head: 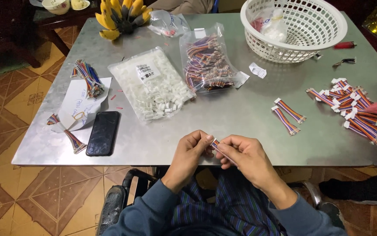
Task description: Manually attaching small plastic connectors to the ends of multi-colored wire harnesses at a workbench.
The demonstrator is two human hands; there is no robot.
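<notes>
I hold a short striped ribbon cable (pixel 218 147) between my hands at the near edge of the bench (pixel 223 118). My left hand (pixel 191 150) pinches its upper end; my right hand (pixel 244 156) grips the rest. Two finished cables (pixel 288 115) lie further right, apart from me.

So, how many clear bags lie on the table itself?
3: a small bag by the bananas, a bag of white parts, a bag of striped cables. The basket holds more.
</notes>
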